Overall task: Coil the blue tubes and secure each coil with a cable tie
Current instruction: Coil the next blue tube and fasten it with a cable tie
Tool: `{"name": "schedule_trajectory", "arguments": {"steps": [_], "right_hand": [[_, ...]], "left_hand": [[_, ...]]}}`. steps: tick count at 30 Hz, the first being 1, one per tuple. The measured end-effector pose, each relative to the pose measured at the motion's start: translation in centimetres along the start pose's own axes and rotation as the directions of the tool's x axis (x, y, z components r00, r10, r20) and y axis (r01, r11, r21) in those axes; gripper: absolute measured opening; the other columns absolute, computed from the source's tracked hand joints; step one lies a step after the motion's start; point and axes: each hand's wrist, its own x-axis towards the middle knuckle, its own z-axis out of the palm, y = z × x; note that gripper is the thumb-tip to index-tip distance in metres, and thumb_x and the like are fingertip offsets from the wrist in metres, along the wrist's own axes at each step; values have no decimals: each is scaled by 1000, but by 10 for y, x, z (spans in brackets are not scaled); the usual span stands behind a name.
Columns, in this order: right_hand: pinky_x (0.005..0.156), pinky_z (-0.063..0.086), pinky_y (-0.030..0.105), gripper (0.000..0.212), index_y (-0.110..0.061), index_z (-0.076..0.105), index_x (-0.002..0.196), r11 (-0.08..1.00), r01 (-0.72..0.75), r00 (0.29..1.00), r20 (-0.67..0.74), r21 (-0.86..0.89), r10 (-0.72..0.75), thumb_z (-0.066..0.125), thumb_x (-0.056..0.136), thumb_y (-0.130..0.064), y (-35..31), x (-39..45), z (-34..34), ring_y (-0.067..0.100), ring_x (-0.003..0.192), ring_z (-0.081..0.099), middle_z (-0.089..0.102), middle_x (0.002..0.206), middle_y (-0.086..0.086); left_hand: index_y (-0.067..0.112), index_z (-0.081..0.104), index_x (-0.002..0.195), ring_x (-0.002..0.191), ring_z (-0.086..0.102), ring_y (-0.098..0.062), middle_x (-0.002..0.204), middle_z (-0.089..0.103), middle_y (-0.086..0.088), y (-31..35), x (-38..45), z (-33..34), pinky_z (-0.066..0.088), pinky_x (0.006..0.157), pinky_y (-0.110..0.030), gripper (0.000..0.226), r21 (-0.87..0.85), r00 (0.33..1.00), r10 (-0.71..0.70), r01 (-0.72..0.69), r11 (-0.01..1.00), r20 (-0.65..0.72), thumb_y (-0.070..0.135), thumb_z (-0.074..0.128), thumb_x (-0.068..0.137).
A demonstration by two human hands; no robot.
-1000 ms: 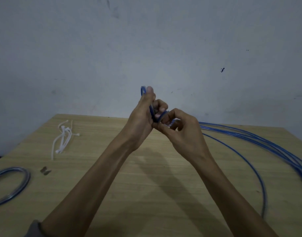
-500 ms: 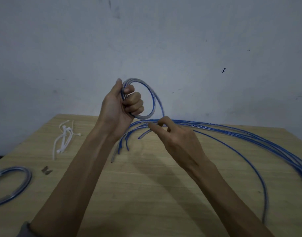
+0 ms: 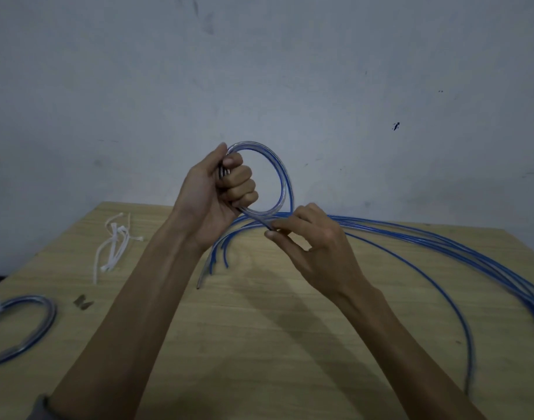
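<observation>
Blue tube (image 3: 282, 180) forms a small loop held above the wooden table (image 3: 259, 344). The left hand (image 3: 220, 195) grips the loop's gathered strands in a closed fist. The right hand (image 3: 314, 247) pinches the tube just below the loop between thumb and fingers. Loose tubes (image 3: 426, 237) trail right across the table. A finished coil (image 3: 23, 325) lies far left, white cable ties (image 3: 114, 250) near it.

Left hand (image 3: 212, 195) fisted round blue tube loop (image 3: 282, 177), right hand (image 3: 314, 244) pinching the tube, wooden table (image 3: 259, 344)
</observation>
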Motion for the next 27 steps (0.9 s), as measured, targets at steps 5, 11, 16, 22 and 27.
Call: {"name": "schedule_trajectory", "arguments": {"steps": [5, 11, 16, 22, 27], "right_hand": [[64, 50, 36, 15, -7, 73, 96, 1000, 16, 999, -41, 14, -16, 72, 93, -22, -10, 5, -6, 17, 72, 60, 63, 81, 3], [56, 49, 40, 16, -7, 75, 94, 998, 36, 995, -87, -45, -40, 71, 94, -22, -5, 7, -12, 20, 63, 58, 60, 78, 4], [60, 51, 35, 16, -9, 74, 91, 1000, 26, 998, -48, -8, -26, 74, 92, -26, -10, 4, -6, 13, 68, 62, 66, 80, -1], [67, 50, 22, 30, -15, 56, 74, 892, -332, 936, -7, 308, 351, 83, 82, -25, -25, 3, -5, 6, 66, 59, 59, 67, -8], [61, 40, 13, 44, -11, 47, 69, 806, -480, 864, 27, 347, 503, 87, 76, -26, -29, 8, -11, 1, 59, 55, 60, 63, 6]], "left_hand": [[20, 35, 70, 52, 6, -12, 53, 17, 7, -12, 0, 7, 14, 49, -26, 43, 90, 997, -68, 65, 994, 32, 42, 28, 106], [19, 34, 71, 52, 7, -11, 52, 20, 7, -17, 0, 11, 10, 54, -27, 42, 101, 999, -39, 37, 994, 23, 41, 28, 107], [19, 36, 71, 52, 8, -11, 54, 20, 7, -14, 2, 10, 14, 51, -25, 41, 30, 1000, 8, -8, 1000, 7, 39, 29, 107], [19, 37, 71, 50, 27, -10, 59, 30, 4, -24, 0, 15, 31, 52, -23, 42, 34, 999, 24, -24, 999, 22, 38, 32, 107], [18, 36, 72, 48, 35, -13, 57, 36, 0, -36, 1, 22, 36, 51, -24, 42, 129, 992, 117, -111, 985, -40, 39, 33, 107]]}}
